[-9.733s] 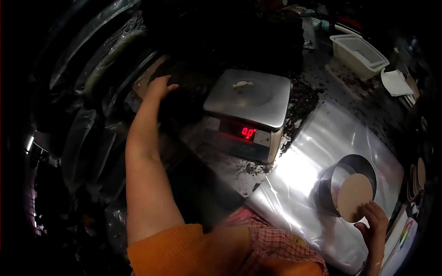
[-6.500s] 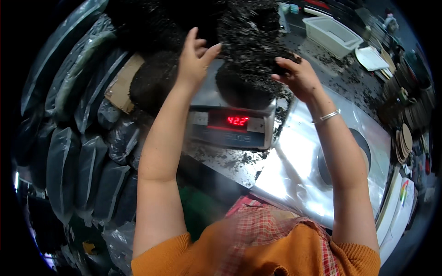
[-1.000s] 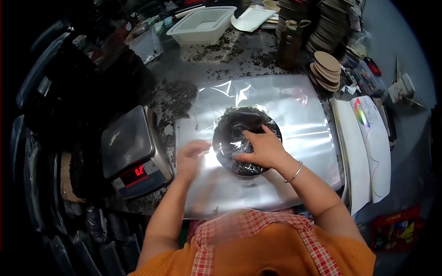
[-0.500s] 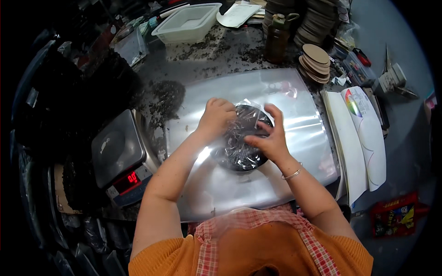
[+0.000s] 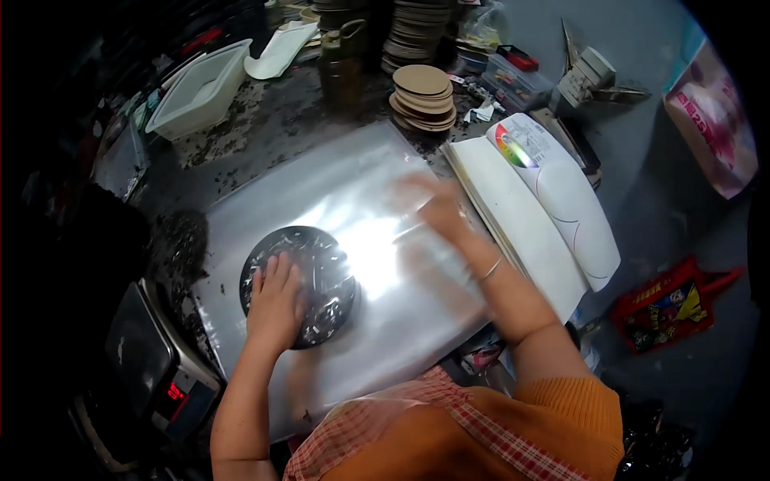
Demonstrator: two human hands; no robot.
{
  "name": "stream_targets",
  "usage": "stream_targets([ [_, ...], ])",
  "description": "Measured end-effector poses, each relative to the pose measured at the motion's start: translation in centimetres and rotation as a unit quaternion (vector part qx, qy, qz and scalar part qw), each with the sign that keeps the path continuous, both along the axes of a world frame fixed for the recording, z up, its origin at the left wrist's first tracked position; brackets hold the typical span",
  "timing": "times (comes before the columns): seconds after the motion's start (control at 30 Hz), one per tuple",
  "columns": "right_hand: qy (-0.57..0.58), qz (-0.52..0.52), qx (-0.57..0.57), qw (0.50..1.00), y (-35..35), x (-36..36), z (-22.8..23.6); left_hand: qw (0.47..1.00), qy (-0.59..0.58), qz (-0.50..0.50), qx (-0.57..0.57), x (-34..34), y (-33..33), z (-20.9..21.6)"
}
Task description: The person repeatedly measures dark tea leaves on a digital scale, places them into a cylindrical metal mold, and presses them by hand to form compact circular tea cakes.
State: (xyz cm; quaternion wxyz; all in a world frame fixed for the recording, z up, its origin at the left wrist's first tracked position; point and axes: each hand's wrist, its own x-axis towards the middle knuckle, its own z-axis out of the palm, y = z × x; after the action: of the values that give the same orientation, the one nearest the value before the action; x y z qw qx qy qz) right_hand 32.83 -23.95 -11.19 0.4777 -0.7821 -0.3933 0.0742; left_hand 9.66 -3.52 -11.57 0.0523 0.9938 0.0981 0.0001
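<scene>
A round black disc (image 5: 329, 284), with glossy clear film over its top, lies on a large sheet of clear plastic (image 5: 281, 196). My left hand (image 5: 277, 305) rests on the left part of the disc, its fingers stretched out over the film. Well to the right of the disc, my right hand (image 5: 441, 210) is up over the sheet's right edge, close to a stack of white paper (image 5: 513, 212). Motion smears its fingers, so their pose and anything in them cannot be made out.
A scale with a red display (image 5: 172, 393) stands at the left. Behind the sheet are a white plastic tub (image 5: 204, 92), a dark bottle (image 5: 341, 72) and a pile of round brown discs (image 5: 423, 96). A red bag (image 5: 666, 305) lies at the far right.
My view has swung to the right. My left hand has gone from the film's edge to lying flat on the disc. My right hand has left the film and moved right, toward the paper.
</scene>
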Motion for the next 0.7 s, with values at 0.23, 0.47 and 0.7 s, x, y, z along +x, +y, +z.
stream_targets([
  [0.23,-0.359,-0.319,-0.334,0.811,-18.7,20.8,-9.1,0.999,0.043,-0.003,0.004,0.5,-1.2,1.5],
  [0.47,-0.345,-0.295,-0.431,0.78,-17.3,21.4,-8.1,0.999,0.032,-0.009,0.005,0.4,-0.7,1.3],
  [0.7,-0.348,-0.345,-0.369,0.789,-17.2,22.7,-8.5,0.994,-0.048,-0.049,-0.083,-0.4,0.5,1.3],
])
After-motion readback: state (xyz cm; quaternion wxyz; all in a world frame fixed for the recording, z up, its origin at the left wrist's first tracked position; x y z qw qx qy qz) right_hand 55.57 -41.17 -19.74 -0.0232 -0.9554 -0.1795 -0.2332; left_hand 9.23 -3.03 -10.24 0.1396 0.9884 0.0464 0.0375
